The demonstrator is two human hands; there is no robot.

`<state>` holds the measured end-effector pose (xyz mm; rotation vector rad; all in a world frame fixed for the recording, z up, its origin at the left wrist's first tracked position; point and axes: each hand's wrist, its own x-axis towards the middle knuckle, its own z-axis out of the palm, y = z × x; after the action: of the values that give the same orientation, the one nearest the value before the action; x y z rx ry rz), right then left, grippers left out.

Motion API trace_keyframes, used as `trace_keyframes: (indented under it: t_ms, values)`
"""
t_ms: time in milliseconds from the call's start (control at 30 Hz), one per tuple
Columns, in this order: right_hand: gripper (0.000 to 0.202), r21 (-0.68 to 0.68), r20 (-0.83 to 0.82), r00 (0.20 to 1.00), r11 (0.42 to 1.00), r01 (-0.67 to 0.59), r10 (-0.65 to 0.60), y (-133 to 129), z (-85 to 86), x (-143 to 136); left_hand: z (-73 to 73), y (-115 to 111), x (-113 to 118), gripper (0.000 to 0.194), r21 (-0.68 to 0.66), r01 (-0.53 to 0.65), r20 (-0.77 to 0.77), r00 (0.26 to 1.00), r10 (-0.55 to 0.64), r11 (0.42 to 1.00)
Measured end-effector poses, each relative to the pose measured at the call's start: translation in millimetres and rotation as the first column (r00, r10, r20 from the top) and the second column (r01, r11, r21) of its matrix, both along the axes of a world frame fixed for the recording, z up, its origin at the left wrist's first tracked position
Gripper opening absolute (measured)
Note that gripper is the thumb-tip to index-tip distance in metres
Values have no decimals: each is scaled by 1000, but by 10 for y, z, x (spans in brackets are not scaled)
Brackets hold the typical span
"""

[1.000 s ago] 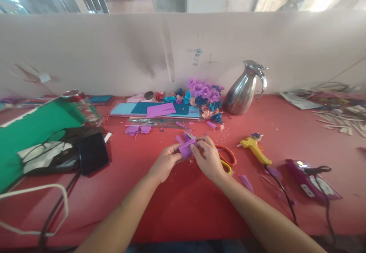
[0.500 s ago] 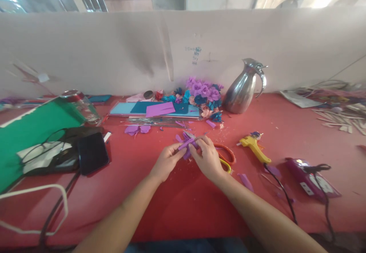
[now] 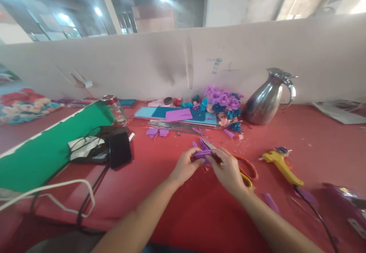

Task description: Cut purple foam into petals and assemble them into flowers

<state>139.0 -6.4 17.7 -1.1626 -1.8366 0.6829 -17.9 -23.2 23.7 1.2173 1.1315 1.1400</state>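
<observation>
I hold a small folded piece of purple paper (image 3: 202,154) over a red table (image 3: 200,215), just to the near side of the silver blades of a pair of scissors with orange and yellow handles (image 3: 248,162). My left hand (image 3: 184,166) pinches the left end of the paper between thumb and fingers. My right hand (image 3: 228,168) pinches the right end the same way, above the middle of the scissors and hiding it. Small purple scraps (image 3: 195,144) lie beside the scissors' blades.

Left of the scissors, and a little farther away, are thin purple petal shapes (image 3: 152,132); well to the left lies a black phone (image 3: 120,150). Beyond the scissors, blue sheets (image 3: 160,112) carry a flat purple sheet (image 3: 178,115), with a bunch of purple paper flowers (image 3: 223,99) at their right end. A shiny steel jug (image 3: 262,101) stands beyond the scissors and to the right. Nearer, right of the scissors, rests a yellow glue gun (image 3: 281,166) with a black cord.
</observation>
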Motion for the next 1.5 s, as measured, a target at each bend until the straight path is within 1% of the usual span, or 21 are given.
trace_keyframes:
  t_ms: [67, 200, 267, 367, 467, 533, 600, 700, 833, 900, 933, 1067, 1167, 1233, 1333, 1400, 1433, 1500]
  values:
    - [18, -39, -9, 1000, 999, -14, 14, -2, -21, -4, -25, 1, -10, 19, -3, 13, 8, 1000, -13, 1000]
    - [23, -129, -49, 995, 987, -96, 91, -3, -46, -23, -62, 8, -23, 19, -28, 3, 41, 999, -2, 1000]
    - [25, -175, -123, 988, 978, -113, 92, 2, -42, -34, -59, 7, -18, 19, -20, 6, 31, 1000, -5, 1000]
    - [26, -246, -292, 953, 956, -159, 83, 25, -33, -44, -21, -2, -2, 18, 8, 1, -18, 1000, -1, 1000]
    - [26, -255, -363, 929, 952, -171, 70, 57, -36, -44, 29, -8, -2, 19, 59, -10, -112, 994, 17, 998]
    - [25, -259, -365, 929, 952, -164, 61, 63, -41, -44, 49, -4, -16, 21, 99, -17, -175, 984, 34, 995]
    - [24, -258, -359, 931, 952, -163, 62, 50, -44, -49, 50, 4, -32, 23, 115, -36, -206, 977, 59, 993]
    - [23, -230, -310, 946, 957, -177, 101, 5, -42, -62, 24, 13, -45, 21, 99, -95, -170, 979, 111, 991]
    - [19, -183, -153, 977, 968, -174, 147, -46, -49, -50, -4, -5, -34, 20, 40, -164, -88, 982, 167, 986]
    - [19, -176, -116, 982, 969, -170, 151, -47, -71, -36, -1, -15, -27, 18, 38, -153, -85, 984, 156, 988]
    - [20, -192, -125, 980, 966, -175, 152, -43, -86, -31, 4, -19, -25, 18, 41, -141, -93, 985, 144, 989]
    - [26, -305, -269, 952, 925, -226, 143, -26, -138, -49, 32, -27, -24, 17, 60, -113, -132, 984, 120, 992]
    - [30, -337, -338, 934, 912, -233, 113, -22, -144, -65, 24, -30, -28, 16, 73, -128, -129, 982, 136, 989]
    - [29, -324, -326, 939, 919, -224, 114, -10, -142, -47, -1, -29, -36, 15, 56, -100, -113, 988, 106, 993]
    - [24, -279, -207, 966, 936, -213, 159, 27, -155, 14, -43, -24, -56, 16, 20, 30, -95, 995, -28, 999]
    - [22, -268, -138, 973, 938, -219, 187, 48, -175, 43, -58, -20, -65, 17, 10, 83, -99, 992, -82, 996]
    - [22, -271, -136, 971, 936, -226, 195, 54, -185, 47, -59, -17, -66, 18, 6, 78, -92, 993, -77, 997]
    - [24, -283, -196, 958, 923, -259, 208, 55, -196, 38, -51, -12, -65, 20, -21, 18, -44, 999, -19, 1000]
